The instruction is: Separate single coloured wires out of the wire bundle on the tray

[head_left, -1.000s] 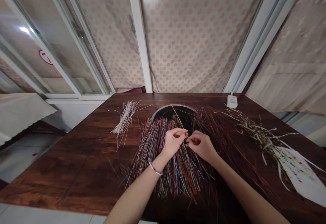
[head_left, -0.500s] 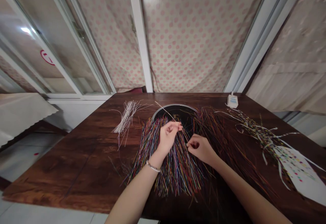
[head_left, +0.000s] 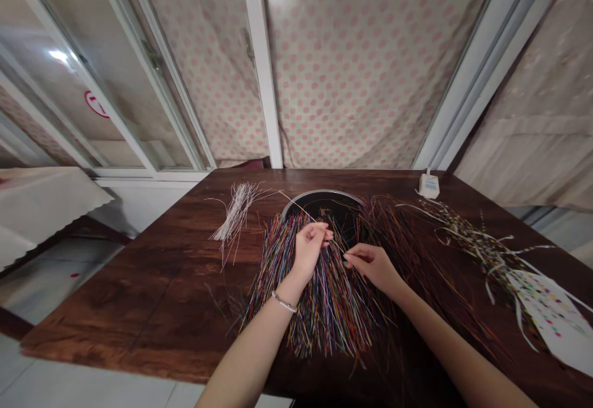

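A thin white strand slants up and left out of my left hand, whose thumb and fingers are pinched on it. A pale line runs on from there toward my right hand, lower and to the right, with its thumb and forefinger closed on the strand's near end. Beneath both hands spreads a thick bundle of multicoloured thin strands, fanned toward me. It lies partly over a round dark tray with a grey rim. My hands and forearms hide part of the bundle.
On the dark wooden table, a bunch of white strands lies at left. Reddish-brown strands spread to the right. Farther right are spotted ribbons, a dotted white sheet and a small white box.
My right fingers have straightened somewhat and shifted slightly against the bundle. My left hand keeps its pinch on the strand. The whole view has shifted a little to the right.
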Available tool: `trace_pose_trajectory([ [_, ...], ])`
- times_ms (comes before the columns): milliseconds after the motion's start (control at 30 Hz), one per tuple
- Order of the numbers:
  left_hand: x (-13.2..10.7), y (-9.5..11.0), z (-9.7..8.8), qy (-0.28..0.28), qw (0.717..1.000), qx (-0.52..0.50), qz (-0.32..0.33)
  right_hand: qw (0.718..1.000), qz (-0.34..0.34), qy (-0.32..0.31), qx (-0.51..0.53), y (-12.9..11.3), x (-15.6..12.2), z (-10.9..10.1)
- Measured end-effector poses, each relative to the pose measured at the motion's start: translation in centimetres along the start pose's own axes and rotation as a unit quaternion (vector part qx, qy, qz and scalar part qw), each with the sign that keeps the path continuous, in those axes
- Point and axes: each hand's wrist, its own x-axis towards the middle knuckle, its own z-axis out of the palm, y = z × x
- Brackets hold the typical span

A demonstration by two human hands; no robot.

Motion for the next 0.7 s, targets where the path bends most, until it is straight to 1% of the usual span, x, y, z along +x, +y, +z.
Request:
trace_pose_trajectory([
  [67,-0.3,0.1,0.2,-0.050,0.998,0.013,-0.036,0.999,-0.025,0.015,-0.014,-0.1,0.0,-0.1],
  [133,-0.5,0.1,0.4,-0.087,0.994,0.018,-0.057,0.999,-0.040,0.032,-0.017,-0.2,0.0,-0.3],
  [200,-0.6,0.2,0.5,-0.097,0.993,0.010,-0.064,0.997,-0.045,0.059,-0.017,-0.2,0.0,-0.4],
  [233,-0.6,0.3,0.5,-0.087,0.994,0.003,-0.062,0.996,-0.050,0.077,-0.022,-0.2,-0.1,-0.4],
  [300,-0.5,0.4,0.4,-0.046,0.998,-0.012,-0.046,0.989,-0.068,0.118,-0.053,-0.3,-0.3,-0.5],
  [367,-0.4,0.5,0.2,0.002,1.000,-0.025,-0.018,0.977,-0.098,0.153,-0.108,-0.5,-0.6,-0.7],
  [433,-0.3,0.6,0.1,0.033,0.999,-0.033,0.000,0.962,-0.135,0.173,-0.160,-0.7,-0.9,-0.8],
  [500,-0.2,0.5,0.1,0.048,0.998,-0.036,0.006,0.949,-0.171,0.186,-0.186,-0.9,-1.2,-0.9],
  [567,-0.2,0.4,0.1,0.053,0.998,-0.035,0.006,0.942,-0.193,0.193,-0.196,-1.0,-1.3,-1.0],
  [700,-0.3,0.4,0.1,0.047,0.998,-0.032,0.005,0.935,-0.198,0.204,-0.211,-1.0,-1.3,-1.2],
])
